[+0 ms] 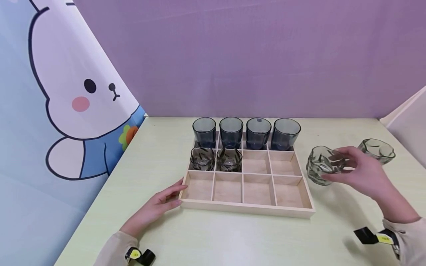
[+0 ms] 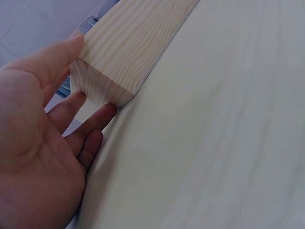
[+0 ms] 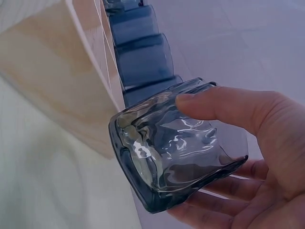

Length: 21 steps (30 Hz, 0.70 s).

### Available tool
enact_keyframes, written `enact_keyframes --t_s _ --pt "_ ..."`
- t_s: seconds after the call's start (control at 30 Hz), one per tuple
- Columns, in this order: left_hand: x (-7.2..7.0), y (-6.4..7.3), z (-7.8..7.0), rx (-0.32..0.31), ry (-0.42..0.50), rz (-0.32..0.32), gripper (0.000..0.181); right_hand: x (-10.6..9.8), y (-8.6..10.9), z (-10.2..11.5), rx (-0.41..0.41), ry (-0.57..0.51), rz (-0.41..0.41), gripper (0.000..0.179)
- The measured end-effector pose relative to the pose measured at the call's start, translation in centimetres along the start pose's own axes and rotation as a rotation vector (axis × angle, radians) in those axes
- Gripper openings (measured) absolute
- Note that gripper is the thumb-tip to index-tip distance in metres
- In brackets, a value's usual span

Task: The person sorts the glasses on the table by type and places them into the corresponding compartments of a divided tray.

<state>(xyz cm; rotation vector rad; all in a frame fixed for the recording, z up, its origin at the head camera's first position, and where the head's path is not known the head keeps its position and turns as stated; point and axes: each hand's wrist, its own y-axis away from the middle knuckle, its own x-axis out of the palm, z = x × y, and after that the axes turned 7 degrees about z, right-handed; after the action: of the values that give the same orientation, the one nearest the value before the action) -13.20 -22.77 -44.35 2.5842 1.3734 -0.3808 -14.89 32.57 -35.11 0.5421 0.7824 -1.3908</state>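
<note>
My right hand (image 1: 362, 171) grips a clear grey-green glass (image 1: 321, 166) with a wavy, faceted wall, thumb on one side and fingers on the other. It is held over the table, right beside the right edge of a wooden tray (image 1: 247, 207) divided into compartments. In the right wrist view the thick base of this glass (image 3: 143, 162) faces away from the palm. At the tray's front left corner my left hand (image 1: 159, 203) rests its fingertips against the side, the fingers fairly relaxed. The left wrist view has these fingertips (image 2: 107, 112) on the tray's end face.
Several smooth blue-grey tumblers (image 1: 231, 131) fill the tray's back row. Two short dark wavy glasses (image 1: 229, 159) stand in the two left compartments of the middle row. Another wavy glass (image 1: 377, 149) stands behind my right hand. A purple backdrop (image 1: 249, 59) rises behind the table.
</note>
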Motion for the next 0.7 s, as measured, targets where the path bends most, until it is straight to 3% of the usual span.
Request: enact_keyframes --t_s 0.47,0.7 --pt "0.0 0.1 -0.3 -0.007 -0.009 -0.004 0.048 0.5 -0.3 1.6 -0.066 0.016 -0.029 0.072" --pt "0.0 0.0 -0.2 0.005 0.0 0.001 0.048 1.1 -0.6 3.0 -0.094 -0.034 0.01 0.073"
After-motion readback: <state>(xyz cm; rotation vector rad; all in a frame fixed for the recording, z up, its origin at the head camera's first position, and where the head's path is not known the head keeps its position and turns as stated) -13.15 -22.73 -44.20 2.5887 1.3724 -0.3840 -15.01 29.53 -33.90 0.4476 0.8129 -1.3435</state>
